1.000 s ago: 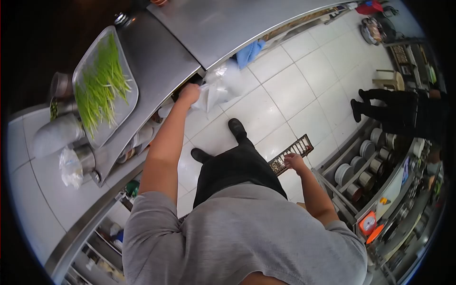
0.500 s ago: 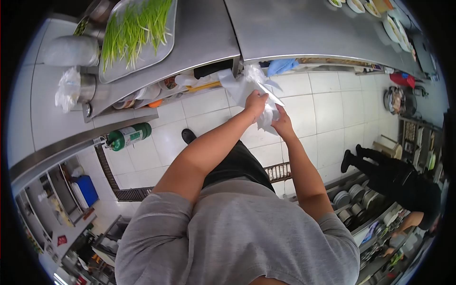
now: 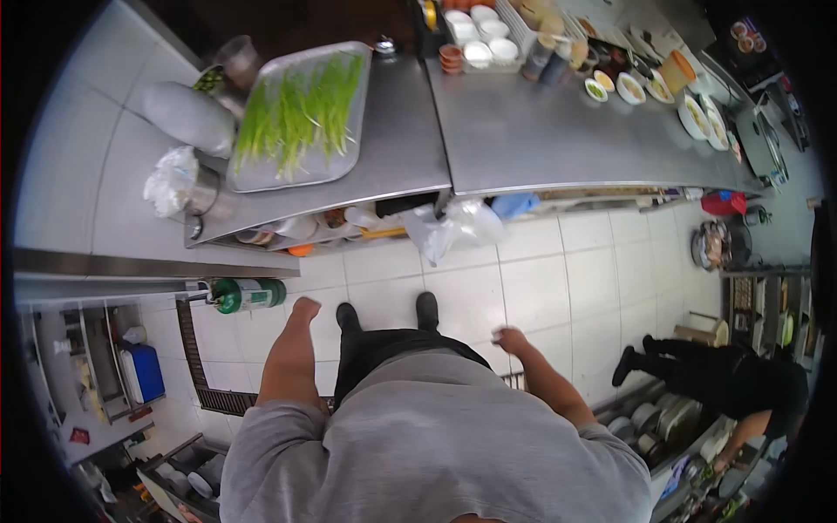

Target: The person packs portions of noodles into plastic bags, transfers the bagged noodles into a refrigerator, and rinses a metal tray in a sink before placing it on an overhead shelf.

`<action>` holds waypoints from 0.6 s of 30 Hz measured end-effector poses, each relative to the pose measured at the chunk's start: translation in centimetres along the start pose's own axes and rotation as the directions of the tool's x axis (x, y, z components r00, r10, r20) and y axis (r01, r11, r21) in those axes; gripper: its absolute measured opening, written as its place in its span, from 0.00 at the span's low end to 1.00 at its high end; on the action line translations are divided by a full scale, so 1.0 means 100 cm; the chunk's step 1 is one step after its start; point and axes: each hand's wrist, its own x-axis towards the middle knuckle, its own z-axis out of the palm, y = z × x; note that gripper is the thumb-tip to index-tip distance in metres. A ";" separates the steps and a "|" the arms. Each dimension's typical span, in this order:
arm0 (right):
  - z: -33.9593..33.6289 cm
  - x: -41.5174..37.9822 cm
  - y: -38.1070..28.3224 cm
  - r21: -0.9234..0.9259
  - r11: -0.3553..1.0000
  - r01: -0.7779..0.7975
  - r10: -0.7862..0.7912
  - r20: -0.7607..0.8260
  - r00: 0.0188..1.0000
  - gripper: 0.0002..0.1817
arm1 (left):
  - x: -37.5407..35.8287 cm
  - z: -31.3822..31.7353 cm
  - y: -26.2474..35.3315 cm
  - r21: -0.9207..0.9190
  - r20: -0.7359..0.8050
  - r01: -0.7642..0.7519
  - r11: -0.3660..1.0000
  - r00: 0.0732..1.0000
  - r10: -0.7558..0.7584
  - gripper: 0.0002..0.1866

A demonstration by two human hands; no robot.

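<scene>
Bare left hand (image 3: pixel 304 308) and right hand (image 3: pixel 508 337) lowered, empty.

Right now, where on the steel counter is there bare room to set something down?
The counter is bare between the tray of greens and the row of bowls at its right end. A narrow strip is bare in front of the tray. The back edge, by the white cups, is crowded.

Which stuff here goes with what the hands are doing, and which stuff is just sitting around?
With the hands:
left hand, empty, at the person's side
right hand, closed, contents unclear
plastic bags hanging under the counter edge, nearest them

Just sitting around:
tray of green stalks
green canister
blue cloth
bowls
</scene>
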 end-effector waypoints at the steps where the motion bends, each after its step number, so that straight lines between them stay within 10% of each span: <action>1: 0.016 -0.009 0.013 -0.047 0.996 -0.077 0.082 0.110 0.990 0.22 | -0.035 -0.011 -0.012 -0.005 -0.003 -0.021 1.000 1.000 0.021 0.21; 2: 0.056 -0.001 0.054 -0.248 0.961 0.124 -0.051 0.279 0.959 0.21 | -0.048 -0.007 -0.027 0.014 -0.047 -0.020 1.000 0.999 0.021 0.20; 4: 0.064 -0.037 0.076 0.185 0.955 -0.233 0.177 0.274 0.945 0.15 | -0.046 0.015 -0.066 0.045 -0.142 -0.010 0.999 0.990 0.016 0.19; 6: 0.088 -0.070 0.119 0.709 0.545 -0.448 0.361 0.284 0.889 0.10 | -0.082 -0.013 -0.045 -0.713 -0.379 -0.071 0.697 0.876 -0.299 0.17; 7: 0.069 -0.059 0.118 0.598 0.637 -0.486 0.368 0.318 0.874 0.11 | -0.099 -0.043 -0.032 -0.902 -0.390 -0.229 0.367 0.795 -0.464 0.17; 10: 0.018 -0.025 0.107 0.255 0.801 -0.541 0.434 0.375 0.819 0.14 | -0.127 -0.180 -0.024 -0.796 -0.601 -0.423 0.433 0.632 -0.489 0.18; 12: -0.008 -0.001 0.108 0.060 0.805 -0.591 0.531 0.373 0.761 0.16 | -0.116 -0.270 -0.047 -0.573 -0.820 -0.453 0.683 0.332 -0.467 0.23; 16: -0.051 0.097 0.088 0.231 0.835 -0.500 0.484 0.124 0.866 0.14 | -0.142 -0.453 -0.087 -0.402 -0.875 -0.492 0.772 -0.043 -0.483 0.32; 18: -0.088 0.109 0.037 -0.134 0.991 -0.018 -0.025 -0.316 0.948 0.13 | -0.137 -0.512 -0.106 -0.370 -0.871 -0.433 0.822 -0.146 -0.469 0.33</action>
